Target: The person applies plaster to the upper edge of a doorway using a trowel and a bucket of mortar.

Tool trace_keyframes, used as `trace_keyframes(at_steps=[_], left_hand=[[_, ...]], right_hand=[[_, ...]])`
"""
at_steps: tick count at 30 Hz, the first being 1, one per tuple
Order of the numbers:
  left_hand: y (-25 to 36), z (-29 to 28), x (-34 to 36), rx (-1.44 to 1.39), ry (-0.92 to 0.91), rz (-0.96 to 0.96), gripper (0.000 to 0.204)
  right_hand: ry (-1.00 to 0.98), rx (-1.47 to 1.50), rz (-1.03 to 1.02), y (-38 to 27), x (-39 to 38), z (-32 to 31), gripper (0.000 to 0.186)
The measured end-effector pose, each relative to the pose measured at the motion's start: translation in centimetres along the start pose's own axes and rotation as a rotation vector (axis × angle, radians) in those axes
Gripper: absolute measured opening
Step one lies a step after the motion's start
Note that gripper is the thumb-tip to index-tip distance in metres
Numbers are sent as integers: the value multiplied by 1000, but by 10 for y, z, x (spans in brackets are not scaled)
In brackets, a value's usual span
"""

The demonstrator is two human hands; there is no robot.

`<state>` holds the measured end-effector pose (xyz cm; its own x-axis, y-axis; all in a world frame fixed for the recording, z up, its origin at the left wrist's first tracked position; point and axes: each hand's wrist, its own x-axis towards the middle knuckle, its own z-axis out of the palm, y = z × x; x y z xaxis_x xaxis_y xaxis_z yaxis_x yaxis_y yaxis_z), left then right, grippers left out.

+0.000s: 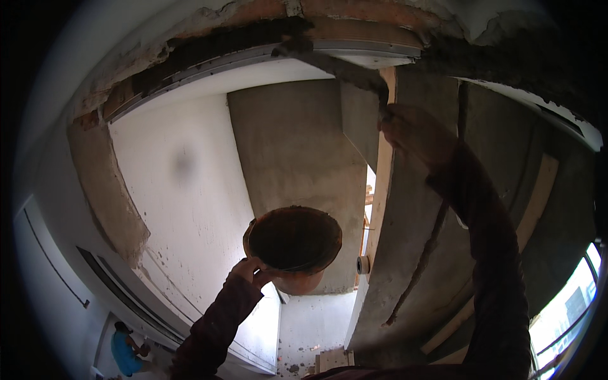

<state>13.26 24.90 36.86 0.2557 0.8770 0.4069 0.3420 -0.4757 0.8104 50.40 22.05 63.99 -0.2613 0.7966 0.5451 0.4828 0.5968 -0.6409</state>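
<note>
My left hand (250,271) is closed on the near rim of an orange-brown bucket (303,283), held up in the doorway's middle. Dark mortar seems to fill the bucket, though shadow hides its surface. My right arm reaches high, and my right hand (415,133) is closed round the handle of a trowel (351,73). The trowel's long blade is smeared with grey mortar. Its tip lies against the lower edge of a metal strip (221,62) along the top of the opening. Dark wet mortar (247,37) covers part of the brickwork above that strip.
A wooden post (382,190) stands upright at the opening's right side, with a roll of tape (362,265) near it. Wooden boards (538,196) lean at the right, near a bright window (567,316). Another person in a blue top (125,351) is low at the far left.
</note>
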Motion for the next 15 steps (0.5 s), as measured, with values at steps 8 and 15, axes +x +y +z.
trace_keyframes(at_steps=[8, 15], left_hand=[[87, -10, 62, 217, 7, 55, 13], [56, -3, 115, -64, -57, 141, 19]], right_hand=[[15, 179, -41, -2, 37, -30, 28], [68, 330, 64, -17, 25, -11, 29]])
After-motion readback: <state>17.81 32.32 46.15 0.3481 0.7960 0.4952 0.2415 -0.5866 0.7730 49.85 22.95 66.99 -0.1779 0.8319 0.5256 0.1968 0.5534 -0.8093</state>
